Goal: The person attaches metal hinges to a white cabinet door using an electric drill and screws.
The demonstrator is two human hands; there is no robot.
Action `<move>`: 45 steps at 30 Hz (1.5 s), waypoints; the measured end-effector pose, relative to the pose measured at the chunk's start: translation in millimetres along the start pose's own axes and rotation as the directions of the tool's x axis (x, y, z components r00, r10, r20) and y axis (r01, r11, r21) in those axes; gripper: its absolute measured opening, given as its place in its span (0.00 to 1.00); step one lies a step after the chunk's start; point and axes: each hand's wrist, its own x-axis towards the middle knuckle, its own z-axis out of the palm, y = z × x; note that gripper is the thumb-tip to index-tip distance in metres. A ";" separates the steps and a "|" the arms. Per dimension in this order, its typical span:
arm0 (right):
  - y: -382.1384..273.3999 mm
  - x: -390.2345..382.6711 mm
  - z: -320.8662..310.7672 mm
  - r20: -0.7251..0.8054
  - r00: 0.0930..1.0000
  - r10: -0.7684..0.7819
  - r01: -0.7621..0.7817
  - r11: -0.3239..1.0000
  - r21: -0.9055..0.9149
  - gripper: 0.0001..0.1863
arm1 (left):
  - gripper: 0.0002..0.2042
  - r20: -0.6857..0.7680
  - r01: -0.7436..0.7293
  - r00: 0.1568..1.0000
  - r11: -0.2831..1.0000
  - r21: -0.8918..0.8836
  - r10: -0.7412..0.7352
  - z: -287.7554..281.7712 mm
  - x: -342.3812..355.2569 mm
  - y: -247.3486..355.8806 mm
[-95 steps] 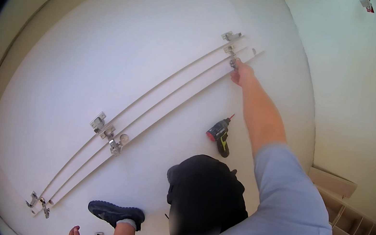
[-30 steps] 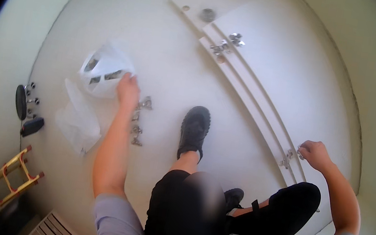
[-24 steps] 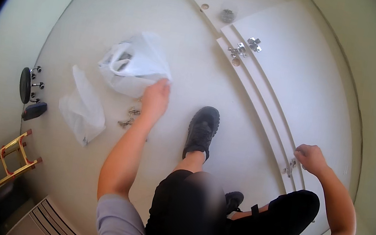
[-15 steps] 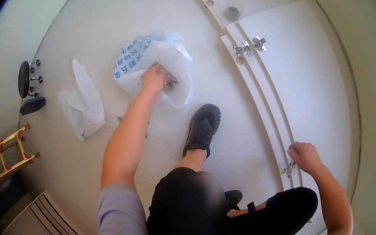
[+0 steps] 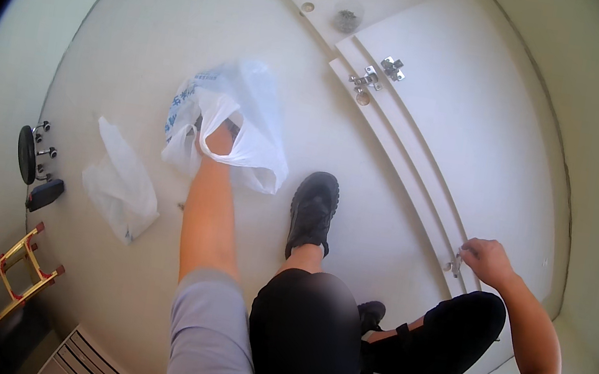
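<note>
My left hand reaches through the opening of a white plastic bag with blue printing, among greyish contents that show only in part. The bag hides its fingertips. Away to the right, my right hand is closed with curled fingers at the edge of a white panel. Whatever those fingers hold, if anything, cannot be made out. Just beside them a small metal hinge sits at the panel edge. Farther up, one metal hinge and another silver hinge lie on the stacked panels.
A clear tub of small metal parts rests on the far panel. Left of the bag lies a crumpled white plastic bag. Beyond it are a black wheeled stool and a gold step stool. My black shoe stands between bag and panels.
My left hand has gone deeper into the bag, whose white edge now folds over the wrist. My right hand stays by the panel edge. The whole view has shifted slightly.
</note>
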 end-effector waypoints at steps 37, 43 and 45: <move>-88.9 69.6 40.7 0.043 0.999 -0.010 -0.020 0.762 0.648 0.16 | 0.07 -0.340 -0.675 0.736 0.671 -0.308 0.585 -57.9 -3.3 222.2; -117.5 146.2 16.0 -0.295 0.950 -0.099 0.229 0.866 0.445 0.14 | 0.07 -0.277 -0.576 0.817 0.711 -0.403 0.505 -36.8 -42.5 212.8; -145.2 192.1 5.9 -0.404 0.909 -0.100 0.271 0.880 0.391 0.15 | 0.06 -0.266 -0.553 0.833 0.713 -0.432 0.485 -38.6 -58.1 206.0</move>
